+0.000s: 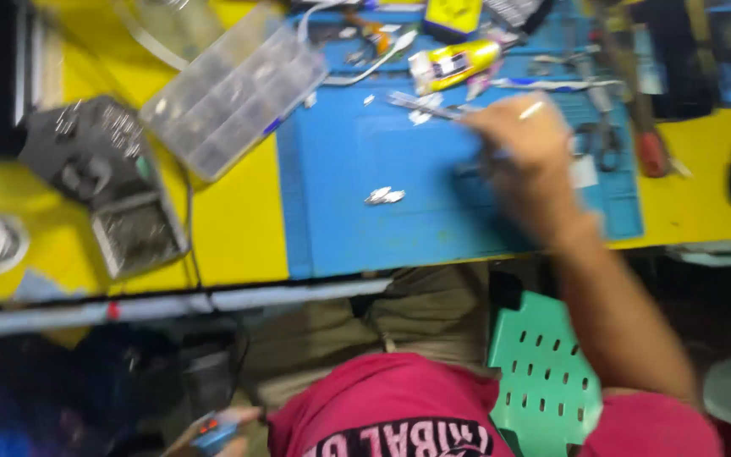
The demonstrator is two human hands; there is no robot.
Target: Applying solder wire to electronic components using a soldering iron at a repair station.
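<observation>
My right hand (524, 140) reaches over the blue work mat (357, 211) on the yellow bench and is blurred by motion. Its fingers are curled around a thin dark tool (469, 167) that points left across the mat. A small silvery metal piece (384, 196) lies on the mat, left of that hand and apart from it. My left hand (213, 430) is low at the bottom edge, below the bench, and holds a small blue device with red spots (211, 427). Most of that hand is out of frame.
A clear compartment box (234, 89) lies at the back left, with a grey metal tool stand (103, 182) beside it. A yellow tube (454, 63), scissors (607, 140) and a red-handled tool (651, 148) lie at the back right. A green perforated stool (543, 381) stands below the bench.
</observation>
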